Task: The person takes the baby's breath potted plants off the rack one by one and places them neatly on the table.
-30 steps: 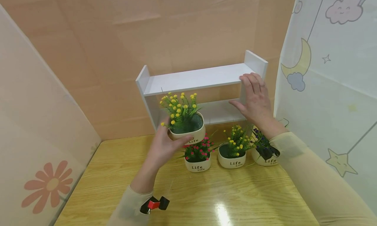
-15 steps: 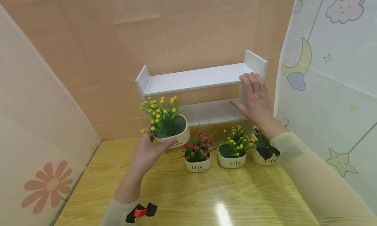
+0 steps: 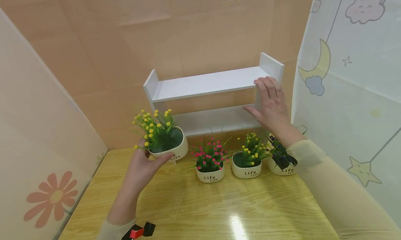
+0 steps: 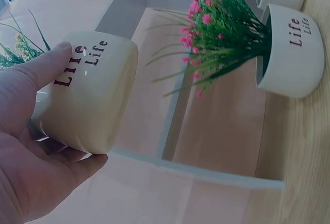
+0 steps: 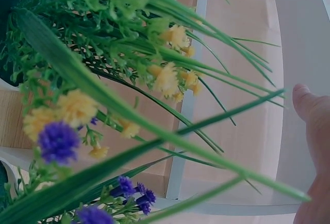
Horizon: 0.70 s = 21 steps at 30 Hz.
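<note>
A cream pot of yellow flowers (image 3: 173, 151), lettered "Life", is in my left hand (image 3: 141, 170). The thumb lies across the pot's front and the fingers wrap its far side; it is tilted, raised in front of the rack's lower left end. In the left wrist view the hand (image 4: 31, 141) cups the pot (image 4: 98, 97) from the side. My right hand (image 3: 272, 106) rests on the right end of the white two-tier shelf rack (image 3: 206, 82), fingers extended over the upper board's front edge and thumb spread. Only its thumb side (image 5: 314, 126) shows in the right wrist view.
Along the rack's front stand a pot of pink flowers (image 3: 210, 176), another of yellow flowers (image 3: 247, 171) and one of purple flowers (image 3: 283, 170), partly behind my right wrist. They sit on a wooden table (image 3: 200, 212). Printed cloth walls (image 3: 347, 111) enclose the sides.
My left hand has carried the yellow-flowered pot left and a little downward, away from above the pink-flowered pot to the rack's left end. The right hand stays on the shelf.
</note>
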{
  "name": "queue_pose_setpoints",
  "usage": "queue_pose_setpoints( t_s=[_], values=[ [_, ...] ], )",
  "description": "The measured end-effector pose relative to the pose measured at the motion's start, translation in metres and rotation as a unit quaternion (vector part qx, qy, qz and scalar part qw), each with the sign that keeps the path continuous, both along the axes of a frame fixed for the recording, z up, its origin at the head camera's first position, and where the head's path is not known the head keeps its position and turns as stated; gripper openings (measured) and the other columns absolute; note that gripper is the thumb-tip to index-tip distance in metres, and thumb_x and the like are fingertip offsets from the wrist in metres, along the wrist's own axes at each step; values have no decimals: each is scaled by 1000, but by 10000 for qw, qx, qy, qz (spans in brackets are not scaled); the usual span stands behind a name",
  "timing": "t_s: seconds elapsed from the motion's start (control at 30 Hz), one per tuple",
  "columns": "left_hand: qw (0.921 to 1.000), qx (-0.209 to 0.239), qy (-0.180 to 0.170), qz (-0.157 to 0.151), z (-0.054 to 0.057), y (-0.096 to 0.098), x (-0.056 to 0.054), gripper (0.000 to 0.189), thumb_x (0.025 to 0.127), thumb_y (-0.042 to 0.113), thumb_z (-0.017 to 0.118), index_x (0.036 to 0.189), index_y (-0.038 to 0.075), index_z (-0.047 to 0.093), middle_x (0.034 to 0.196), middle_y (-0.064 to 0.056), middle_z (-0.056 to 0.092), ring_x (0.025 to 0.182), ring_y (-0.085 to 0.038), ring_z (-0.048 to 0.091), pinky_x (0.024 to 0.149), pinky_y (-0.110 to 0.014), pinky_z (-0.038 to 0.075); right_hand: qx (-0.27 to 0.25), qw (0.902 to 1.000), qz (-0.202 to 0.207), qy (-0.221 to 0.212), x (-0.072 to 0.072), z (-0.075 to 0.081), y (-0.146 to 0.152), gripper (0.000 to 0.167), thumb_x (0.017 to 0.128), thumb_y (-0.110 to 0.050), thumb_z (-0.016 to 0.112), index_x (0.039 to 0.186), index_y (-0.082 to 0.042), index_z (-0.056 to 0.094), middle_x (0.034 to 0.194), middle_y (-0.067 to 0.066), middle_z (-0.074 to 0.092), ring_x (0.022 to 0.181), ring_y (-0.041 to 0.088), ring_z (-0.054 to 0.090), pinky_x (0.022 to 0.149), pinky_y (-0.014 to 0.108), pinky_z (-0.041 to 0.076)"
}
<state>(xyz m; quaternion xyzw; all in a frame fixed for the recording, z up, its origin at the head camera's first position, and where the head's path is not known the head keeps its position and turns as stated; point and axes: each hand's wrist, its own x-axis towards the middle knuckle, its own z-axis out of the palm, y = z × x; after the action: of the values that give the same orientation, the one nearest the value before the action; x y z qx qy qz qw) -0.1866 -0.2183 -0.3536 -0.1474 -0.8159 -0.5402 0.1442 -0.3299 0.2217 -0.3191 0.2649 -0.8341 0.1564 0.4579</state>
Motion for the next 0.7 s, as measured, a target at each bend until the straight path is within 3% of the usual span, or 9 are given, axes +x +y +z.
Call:
queue_pose_setpoints(
  t_s=[0.17, 0.3, 0.47, 0.6, 0.7],
  values=[
    [9999, -58, -69, 129, -4, -9, 2, 77, 92, 17, 93, 158, 15, 52, 156, 1, 52, 148, -18, 48, 125, -53, 38, 6, 10000, -19, -22, 0, 0, 0, 99, 84, -26, 99, 158, -2, 37, 160, 21, 38, 156, 43, 27, 132, 54, 21],
    [9997, -123, -90, 216, -7, -15, 1, 77, 93, 18, 93, 158, 16, 52, 156, 3, 51, 146, -16, 49, 121, -40, 45, -18, 10000, 7, 30, 0, 0, -1, 100, 83, -25, 99, 158, -2, 38, 159, 21, 38, 156, 43, 27, 132, 53, 22],
    [9989, -196, -197, 371, -12, -24, 2, 85, 94, 22, 93, 164, 18, 45, 159, 2, 49, 148, -18, 47, 120, -39, 46, 19, 10000, -1, 14, 0, 0, -1, 100, 85, -26, 99, 159, -2, 37, 160, 21, 38, 156, 43, 27, 132, 53, 21],
    [9986, -208, -265, 418, -16, -30, 2, 85, 95, 23, 91, 165, 16, 43, 160, 0, 48, 149, -20, 46, 116, -29, 47, 4, 10000, -6, 7, 0, 0, -1, 99, 85, -26, 98, 159, -2, 37, 160, 22, 38, 156, 43, 27, 133, 53, 20],
    [9978, -199, -369, 513, -20, -35, 1, 85, 96, 24, 91, 165, 15, 43, 160, -1, 47, 150, -20, 43, 119, -35, 45, -24, 10000, 17, 3, -1, 0, -1, 99, 85, -25, 98, 159, -2, 37, 160, 21, 38, 156, 43, 27, 133, 53, 20]
  ],
)
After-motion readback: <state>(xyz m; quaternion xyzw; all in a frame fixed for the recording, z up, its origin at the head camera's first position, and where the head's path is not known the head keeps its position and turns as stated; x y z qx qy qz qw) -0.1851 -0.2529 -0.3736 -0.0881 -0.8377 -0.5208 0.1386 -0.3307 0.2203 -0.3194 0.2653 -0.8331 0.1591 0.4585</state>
